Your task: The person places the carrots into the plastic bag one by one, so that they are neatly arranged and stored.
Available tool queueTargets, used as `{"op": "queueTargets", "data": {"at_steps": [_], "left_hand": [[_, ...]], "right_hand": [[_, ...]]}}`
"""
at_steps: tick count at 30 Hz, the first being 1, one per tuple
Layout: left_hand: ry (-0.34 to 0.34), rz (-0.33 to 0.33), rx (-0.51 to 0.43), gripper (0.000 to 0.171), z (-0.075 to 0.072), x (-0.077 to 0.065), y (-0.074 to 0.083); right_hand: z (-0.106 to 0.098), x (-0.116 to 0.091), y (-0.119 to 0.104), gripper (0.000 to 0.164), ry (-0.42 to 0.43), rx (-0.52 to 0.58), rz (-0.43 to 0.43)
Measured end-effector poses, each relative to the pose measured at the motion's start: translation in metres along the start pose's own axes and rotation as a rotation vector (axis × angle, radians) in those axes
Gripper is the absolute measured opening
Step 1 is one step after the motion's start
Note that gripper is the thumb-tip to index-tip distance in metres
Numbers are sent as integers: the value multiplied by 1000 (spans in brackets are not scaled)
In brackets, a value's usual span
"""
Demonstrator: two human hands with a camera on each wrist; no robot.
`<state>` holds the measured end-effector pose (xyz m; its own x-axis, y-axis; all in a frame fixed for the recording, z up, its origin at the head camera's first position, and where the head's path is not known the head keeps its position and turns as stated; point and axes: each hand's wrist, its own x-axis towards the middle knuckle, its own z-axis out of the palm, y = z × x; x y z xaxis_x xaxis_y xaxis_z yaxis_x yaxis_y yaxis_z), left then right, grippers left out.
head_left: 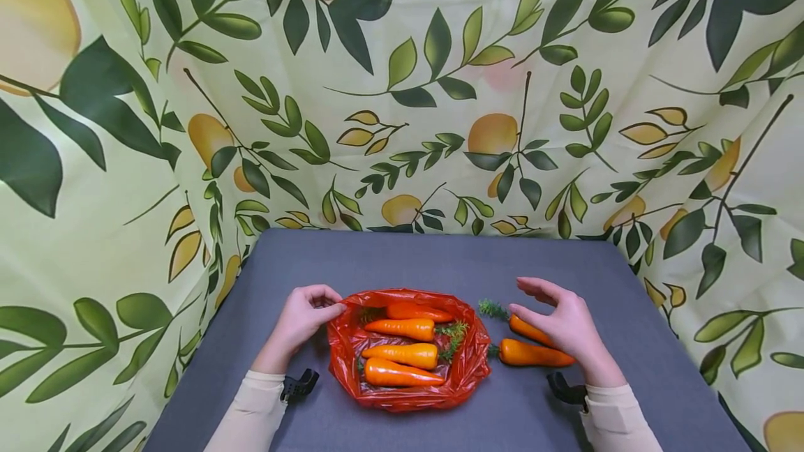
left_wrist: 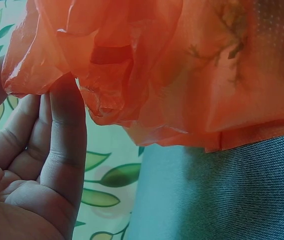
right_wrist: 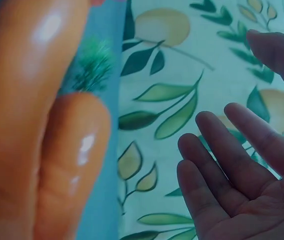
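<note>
A red plastic bag [head_left: 408, 402] lies with its mouth spread wide on the table, several orange carrots [head_left: 402, 372] with green tops inside it. My left hand [head_left: 308, 316] pinches the bag's left rim between thumb and fingers; the left wrist view shows the thin red film [left_wrist: 147, 100] at the fingertips. To the right of the bag lie two more carrots [head_left: 534, 353], their green tops toward the bag. Over them hovers my right hand [head_left: 568, 319], fingers spread and holding nothing. The right wrist view has both carrots [right_wrist: 74, 165] close up, apart from the fingers.
The table [head_left: 440, 257] has a grey cloth surface. A leaf-and-fruit patterned curtain [head_left: 402, 145] encloses it at the back and both sides. Black wrist straps [head_left: 300, 386] sit on both forearms.
</note>
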<state>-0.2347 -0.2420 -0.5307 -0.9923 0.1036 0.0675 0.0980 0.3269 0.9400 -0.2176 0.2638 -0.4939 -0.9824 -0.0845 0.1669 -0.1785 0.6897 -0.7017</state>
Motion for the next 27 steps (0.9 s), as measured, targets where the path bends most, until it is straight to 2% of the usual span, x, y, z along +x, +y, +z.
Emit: {"op": "queueTargets", "data": {"at_steps": [8,15,27], "left_hand": [[-3,-2,5,14,-1,0,0],[7,-4,5,11,0,-1,0],[3,-13,7,15,-1,0,1]], "right_hand": [[3,4,24,74,-45,13,66],[9,6,42,76,-78,-2,74],[18,9,56,76,-99,-14,86]]}}
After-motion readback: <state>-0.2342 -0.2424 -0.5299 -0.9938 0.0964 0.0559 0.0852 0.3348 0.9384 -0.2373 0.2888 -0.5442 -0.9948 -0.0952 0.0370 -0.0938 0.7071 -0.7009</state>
